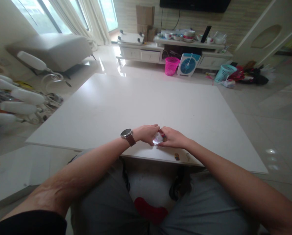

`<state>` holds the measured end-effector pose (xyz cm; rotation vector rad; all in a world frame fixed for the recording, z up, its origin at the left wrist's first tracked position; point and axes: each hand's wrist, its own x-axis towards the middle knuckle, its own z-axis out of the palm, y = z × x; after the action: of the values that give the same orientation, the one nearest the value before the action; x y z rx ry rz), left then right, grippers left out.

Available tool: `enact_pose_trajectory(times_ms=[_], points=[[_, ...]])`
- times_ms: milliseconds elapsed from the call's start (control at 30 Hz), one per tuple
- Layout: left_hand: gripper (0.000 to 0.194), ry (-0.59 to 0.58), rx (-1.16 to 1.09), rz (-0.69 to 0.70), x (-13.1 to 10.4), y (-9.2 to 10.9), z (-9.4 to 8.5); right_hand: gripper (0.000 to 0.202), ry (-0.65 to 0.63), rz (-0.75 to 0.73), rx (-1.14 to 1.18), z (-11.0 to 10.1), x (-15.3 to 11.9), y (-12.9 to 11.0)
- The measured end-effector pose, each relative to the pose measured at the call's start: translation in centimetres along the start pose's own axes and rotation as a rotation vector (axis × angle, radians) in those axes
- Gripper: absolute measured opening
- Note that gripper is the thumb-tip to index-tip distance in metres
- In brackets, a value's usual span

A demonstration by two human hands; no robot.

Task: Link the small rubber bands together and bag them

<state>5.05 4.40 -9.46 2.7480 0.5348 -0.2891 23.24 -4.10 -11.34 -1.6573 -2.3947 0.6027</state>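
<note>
Near the front edge of the white table [146, 101], a small shiny clear object with red parts [157, 139] sits between my two hands; its kind is too small and blurred to make out. My left hand [148, 132] curls round it from the left, below a wristwatch [126, 133] with a brown strap. From the right, my right hand [171, 137] closes on it with thumb and fingers. Parts of the object are hidden by the fingers. Close to the right hand, a small yellow-and-dark sticker [177, 157] lies at the table edge.
Across the room a low cabinet [149, 56] carries bowls and boxes. A pink basket [171, 66], a blue fan [188, 64] and a teal basket [224, 72] stand on the floor. White lamp arms [25, 96] reach toward the table's left side, with a grey bench [55, 49] behind.
</note>
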Motion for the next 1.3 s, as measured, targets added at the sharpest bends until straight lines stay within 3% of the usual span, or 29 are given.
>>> enact_pose_trajectory(times_ms=[500, 667, 1300], points=[[0.056, 0.016, -0.002, 0.024, 0.2, -0.2, 0.2, 0.049, -0.031, 0.174, 0.156, 0.7, 0.9, 0.8], [0.051, 0.016, -0.012, 0.019, 0.1, -0.2, 0.2, 0.049, -0.017, 0.248, 0.076, 1.0, 0.9, 0.4], [0.058, 0.018, -0.027, 0.023, 0.1, -0.1, 0.1, 0.053, -0.071, 0.301, 0.045, 0.8, 0.8, -0.4]])
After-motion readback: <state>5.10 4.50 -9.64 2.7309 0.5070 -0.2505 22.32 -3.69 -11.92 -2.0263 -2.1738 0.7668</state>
